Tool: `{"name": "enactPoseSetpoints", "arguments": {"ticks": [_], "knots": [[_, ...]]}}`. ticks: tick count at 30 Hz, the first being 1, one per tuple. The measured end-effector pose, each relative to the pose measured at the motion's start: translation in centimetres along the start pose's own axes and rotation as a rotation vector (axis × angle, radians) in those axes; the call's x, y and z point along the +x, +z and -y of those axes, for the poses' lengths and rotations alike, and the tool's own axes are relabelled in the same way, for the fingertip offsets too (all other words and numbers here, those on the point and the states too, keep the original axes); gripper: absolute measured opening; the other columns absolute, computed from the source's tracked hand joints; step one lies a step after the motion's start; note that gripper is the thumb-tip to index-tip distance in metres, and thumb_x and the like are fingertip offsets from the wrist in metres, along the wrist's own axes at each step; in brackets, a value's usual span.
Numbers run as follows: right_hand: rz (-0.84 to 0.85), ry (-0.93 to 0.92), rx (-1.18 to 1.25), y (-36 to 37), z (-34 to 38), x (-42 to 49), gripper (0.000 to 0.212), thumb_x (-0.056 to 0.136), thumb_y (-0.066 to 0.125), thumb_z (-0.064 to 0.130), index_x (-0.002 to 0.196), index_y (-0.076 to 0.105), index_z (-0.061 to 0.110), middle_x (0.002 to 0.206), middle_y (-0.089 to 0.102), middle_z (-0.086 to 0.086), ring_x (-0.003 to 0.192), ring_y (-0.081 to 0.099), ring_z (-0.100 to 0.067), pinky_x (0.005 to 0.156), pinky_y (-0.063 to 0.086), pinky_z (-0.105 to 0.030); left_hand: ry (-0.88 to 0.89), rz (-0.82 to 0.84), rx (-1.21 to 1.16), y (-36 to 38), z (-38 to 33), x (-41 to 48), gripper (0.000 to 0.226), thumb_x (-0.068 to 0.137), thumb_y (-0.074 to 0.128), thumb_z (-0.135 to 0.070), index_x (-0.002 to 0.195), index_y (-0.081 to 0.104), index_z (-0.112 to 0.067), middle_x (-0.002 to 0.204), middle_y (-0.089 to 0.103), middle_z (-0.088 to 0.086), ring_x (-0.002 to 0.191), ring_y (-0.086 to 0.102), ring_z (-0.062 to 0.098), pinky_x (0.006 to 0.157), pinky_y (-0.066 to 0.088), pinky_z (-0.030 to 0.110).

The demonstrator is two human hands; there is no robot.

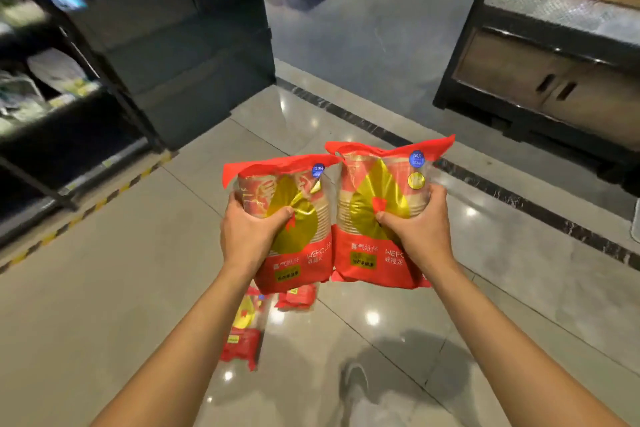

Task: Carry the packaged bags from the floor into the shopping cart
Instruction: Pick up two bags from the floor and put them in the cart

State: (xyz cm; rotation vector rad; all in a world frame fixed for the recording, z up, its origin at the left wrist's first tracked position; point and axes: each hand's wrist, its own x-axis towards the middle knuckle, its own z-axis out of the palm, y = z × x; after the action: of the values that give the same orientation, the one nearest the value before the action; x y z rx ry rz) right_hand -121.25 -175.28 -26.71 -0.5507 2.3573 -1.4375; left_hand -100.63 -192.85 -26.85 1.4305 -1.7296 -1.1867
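Left grip (249, 236) mid left bag (304, 255), right grip (422, 232) mid right bag (374, 191), prob. touching

The left pack of paper cups (306, 236) is red plastic with a gold leaf shape, a clear window over stacked cups and a blue round sticker at its top corner. It is held upright in the air, gripped round its middle by the left hand (249, 232). The right pack (377, 184), of the same design, stands just beside it, slightly higher, gripped by the right hand (419, 229). Below the left pack, a third pack (242, 329) lies flat on the tiled floor (104, 288), and a fourth pack (298, 298) shows partly under its bottom edge.
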Motion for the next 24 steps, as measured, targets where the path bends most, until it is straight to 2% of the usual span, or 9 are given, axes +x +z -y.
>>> {"name": "enactPoseSetpoints", "arguments": {"ticks": [2,4,5,6,10,14,17,21,24], "knots": [[0.023,0.004,0.004,-0.6,4.1,-0.9,0.087,0.049,0.088,0.055,0.119,0.039,0.039,0.124,0.058,0.003,0.111,0.062,-0.019,0.092,0.056,-0.049,-0.018,-0.017,-0.017,-3.4,-3.2,-0.5,0.088,0.06,0.092,-0.057,0.133,0.052,-0.03,0.123,0.068,-0.004,0.107,0.068,0.021,0.094,0.058,0.05],[0.111,-0.143,0.039,0.0,12.8,-4.1,0.085,0.055,0.092,0.048,0.122,0.042,0.03,0.124,0.059,0.0,0.111,0.063,-0.021,0.092,0.055,-0.047,0.0,-0.108,-0.058,-12.0,-8.1,-2.5,0.084,0.061,0.094,-0.05,0.131,0.054,-0.027,0.122,0.068,-0.001,0.107,0.068,0.021,0.096,0.057,0.05],[0.092,-0.141,0.051,0.1,12.9,-4.2,0.084,0.057,0.093,0.046,0.122,0.043,0.027,0.123,0.06,-0.001,0.11,0.063,-0.021,0.091,0.055,-0.045,0.001,-0.134,-0.069,-12.2,-8.1,-2.5,0.083,0.059,0.094,-0.05,0.128,0.055,-0.028,0.119,0.069,-0.002,0.105,0.068,0.021,0.096,0.057,0.05],[0.131,-0.229,0.085,1.1,17.4,-6.3,0.084,0.058,0.093,0.045,0.122,0.044,0.025,0.122,0.06,-0.001,0.11,0.063,-0.021,0.09,0.055,-0.043,0.037,-0.229,-0.094,-17.1,-9.7,-3.6,0.081,0.057,0.094,-0.051,0.126,0.056,-0.03,0.116,0.07,-0.003,0.104,0.068,0.02,0.095,0.057,0.05],[0.283,-0.359,0.148,4.6,25.3,-10.7,0.088,0.058,0.093,0.045,0.127,0.042,0.024,0.126,0.058,-0.002,0.113,0.061,-0.022,0.09,0.05,-0.037,0.062,-0.414,-0.123,-27.3,-12.2,-7.2,0.08,0.053,0.093,-0.052,0.122,0.058,-0.034,0.11,0.071,-0.009,0.101,0.069,0.014,0.094,0.058,0.048],[0.391,-0.482,0.205,8.6,30.0,-14.6,0.083,0.059,0.095,0.038,0.123,0.042,0.03,0.124,0.057,0.0,0.112,0.06,-0.021,0.093,0.052,-0.04,0.046,-0.602,-0.127,-34.5,-12.3,-10.5,0.071,0.062,0.097,-0.04,0.121,0.058,-0.034,0.109,0.069,-0.012,0.102,0.067,0.013,0.096,0.057,0.046],[0.516,-0.549,0.23,11.8,32.4,-17.7,0.087,0.054,0.091,0.048,0.123,0.041,0.032,0.123,0.054,0.002,0.112,0.06,-0.019,0.096,0.054,-0.048,0.034,-0.753,-0.111,-38.9,-11.7,-14.0,0.067,0.061,0.097,-0.04,0.116,0.059,-0.037,0.103,0.069,-0.017,0.096,0.067,0.008,0.096,0.056,0.044],[0.718,-0.632,0.268,15.5,35.1,-22.7,0.082,0.056,0.092,0.042,0.122,0.045,0.028,0.12,0.054,0.001,0.113,0.058,-0.021,0.099,0.051,-0.051,-0.048,-0.959,-0.088,-43.3,-10.8,-19.9,0.079,0.052,0.093,-0.054,0.121,0.059,-0.037,0.109,0.071,-0.013,0.103,0.069,0.013,0.095,0.057,0.048],[0.858,-0.706,0.299,17.3,36.6,-26.9,0.082,0.051,0.087,0.05,0.118,0.045,0.03,0.118,0.056,0.002,0.113,0.058,-0.022,0.098,0.051,-0.048,-0.11,-1.121,-0.067,-45.4,-10.0,-25.0,0.092,0.044,0.086,-0.064,0.126,0.059,-0.034,0.112,0.072,-0.01,0.104,0.069,0.016,0.094,0.057,0.049]]}}
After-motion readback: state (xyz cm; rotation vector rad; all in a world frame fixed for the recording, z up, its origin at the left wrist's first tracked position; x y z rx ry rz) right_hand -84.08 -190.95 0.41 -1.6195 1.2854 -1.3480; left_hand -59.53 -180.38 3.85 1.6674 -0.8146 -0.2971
